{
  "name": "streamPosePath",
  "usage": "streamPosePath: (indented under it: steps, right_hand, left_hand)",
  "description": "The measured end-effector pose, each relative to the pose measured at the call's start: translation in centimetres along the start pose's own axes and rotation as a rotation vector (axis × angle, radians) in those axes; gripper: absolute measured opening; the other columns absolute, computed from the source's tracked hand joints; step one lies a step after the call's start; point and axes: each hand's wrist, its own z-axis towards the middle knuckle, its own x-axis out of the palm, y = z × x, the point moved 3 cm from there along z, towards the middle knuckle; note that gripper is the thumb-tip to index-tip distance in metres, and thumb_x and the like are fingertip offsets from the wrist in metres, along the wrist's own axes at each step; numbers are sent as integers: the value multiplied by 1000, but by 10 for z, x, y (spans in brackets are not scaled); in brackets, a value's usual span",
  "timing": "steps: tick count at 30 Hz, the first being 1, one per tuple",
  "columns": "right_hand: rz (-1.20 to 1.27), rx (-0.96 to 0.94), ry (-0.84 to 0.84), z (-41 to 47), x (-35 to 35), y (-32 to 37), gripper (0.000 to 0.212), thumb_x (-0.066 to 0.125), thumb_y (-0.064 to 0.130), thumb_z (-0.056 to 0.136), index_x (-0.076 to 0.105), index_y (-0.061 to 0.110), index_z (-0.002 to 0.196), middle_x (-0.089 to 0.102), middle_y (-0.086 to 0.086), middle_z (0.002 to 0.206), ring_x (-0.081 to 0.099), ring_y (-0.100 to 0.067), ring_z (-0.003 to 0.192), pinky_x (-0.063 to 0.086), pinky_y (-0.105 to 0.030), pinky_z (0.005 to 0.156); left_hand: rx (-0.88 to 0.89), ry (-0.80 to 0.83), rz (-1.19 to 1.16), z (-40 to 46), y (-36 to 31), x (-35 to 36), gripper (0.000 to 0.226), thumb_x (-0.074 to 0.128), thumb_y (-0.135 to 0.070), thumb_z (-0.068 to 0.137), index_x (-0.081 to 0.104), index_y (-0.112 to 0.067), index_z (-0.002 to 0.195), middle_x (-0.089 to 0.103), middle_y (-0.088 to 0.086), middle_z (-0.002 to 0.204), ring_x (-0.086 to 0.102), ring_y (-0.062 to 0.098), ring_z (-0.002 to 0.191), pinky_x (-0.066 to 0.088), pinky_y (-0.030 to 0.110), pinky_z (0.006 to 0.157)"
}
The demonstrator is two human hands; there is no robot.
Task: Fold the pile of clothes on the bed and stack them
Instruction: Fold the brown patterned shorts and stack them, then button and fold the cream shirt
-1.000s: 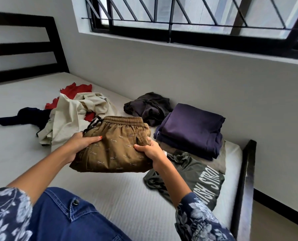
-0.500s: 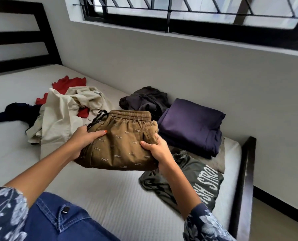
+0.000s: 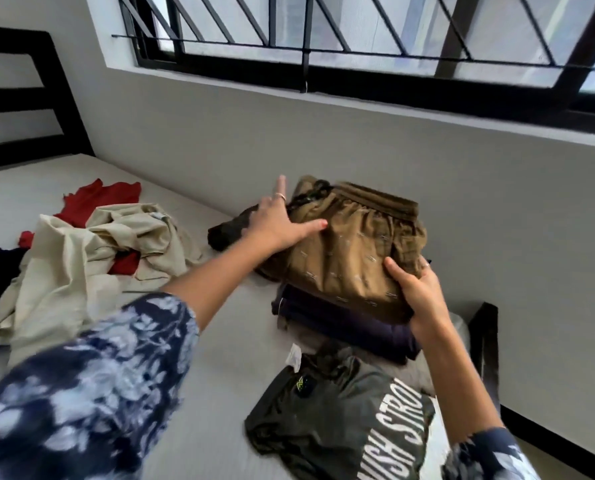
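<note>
Folded clothes stack and unsorted pile on a bed, one garment at the stack top.

Pale grey mattress bed [image 3: 220, 344] with black slatted headboard [image 3: 29, 98]; rumpled beige garment [image 3: 81, 271] lying over a red cloth [image 3: 98, 199], well apart from the stack; dark olive printed T-shirt [image 3: 341, 427], crumpled, just in front of the stack; folded dark purple garment [image 3: 341, 323] as stack layer; folded brown patterned shorts with elastic waistband [image 3: 355, 251] resting on the purple layer; dark brown crumpled garment [image 3: 226, 230] beside the stack, against the wall; left hand [image 3: 275, 223], flat, fingers extended, thumb touching the shorts; right hand [image 3: 417, 292], fingers gripping the shorts' near right corner.
</note>
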Motion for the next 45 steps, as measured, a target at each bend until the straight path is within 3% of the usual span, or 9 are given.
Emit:
streamPosePath:
  steps: [5, 13, 17, 20, 26, 30, 34, 38, 45]
  right_hand:
    - [-151, 324, 3, 32, -37, -72, 54, 77, 36, 79, 57, 12, 123, 70, -7, 110, 68, -24, 96, 55, -36, 86]
    - [-239, 360, -144, 38, -38, -73, 52, 76, 23, 80, 46, 16, 121, 62, -9, 114, 61, -28, 103, 49, -41, 94]
    - [-692, 75, -346, 16, -20, -35, 69, 66, 24, 85, 29, 9, 141, 42, -19, 142, 39, -40, 129, 34, -48, 109]
    - [-832, -197, -393, -2, 13, -1, 64, 60, 18, 87, 31, 7, 143, 34, -18, 146, 30, -38, 134, 26, -49, 109]
    - [-696, -401, 16, -40, 112, 7, 60, 38, -16, 80, 41, 0, 138, 52, -18, 134, 49, -26, 124, 35, -26, 108]
    - [-740, -359, 367, -82, 199, -19, 76, 34, -23, 73, 36, 8, 143, 51, -19, 135, 51, -32, 121, 42, -34, 101]
    - [-856, -344, 642, -117, 279, -47, 69, 35, -17, 78, 35, 7, 142, 45, -17, 141, 45, -29, 125, 36, -23, 89]
    - [-939, -357, 824, -133, 343, -74, 52, 45, 0, 90, 35, 4, 141, 37, -14, 148, 39, -27, 132, 31, -27, 103]
    - [-998, -283, 842, -125, 438, -93, 63, 54, 33, 96, 31, -2, 143, 41, -18, 145, 40, -31, 133, 34, -33, 103]
  left_hand:
    - [225, 396, 598, -27, 33, 104, 74, 32, -71, 89, 0, -44, 150, -12, -5, 161, -12, 25, 147, -1, 57, 115]
    - [234, 451, 666, -22, 52, 119, 72, 31, -68, 90, -5, -46, 148, -18, -6, 159, -16, 22, 147, -3, 54, 116]
    - [298, 388, 691, -30, 60, 100, 69, 29, -65, 93, -8, -45, 148, -18, -6, 159, -16, 23, 147, -3, 54, 116]
    - [242, 350, 693, -38, 78, 81, 69, 27, -63, 94, -11, -44, 148, -20, -5, 159, -16, 25, 147, -2, 53, 116]
    - [58, 351, 725, -77, 133, 29, 67, 25, -62, 96, -10, -42, 149, -21, -5, 159, -20, 25, 146, -4, 50, 116]
    - [-118, 339, 710, -114, 193, -19, 66, 23, -62, 95, -10, -42, 149, -21, -6, 158, -23, 24, 145, -9, 49, 115]
    - [-336, 287, 670, -150, 253, -73, 68, 26, -61, 96, -9, -39, 150, -21, -5, 158, -22, 25, 145, -7, 50, 115]
    - [-510, 259, 615, -184, 305, -117, 70, 31, -57, 97, -9, -37, 151, -20, -4, 159, -19, 26, 146, -4, 50, 116]
    - [-651, 233, 569, -205, 371, -163, 74, 27, -60, 96, -14, -32, 151, -22, -3, 158, -20, 25, 145, -5, 48, 117]
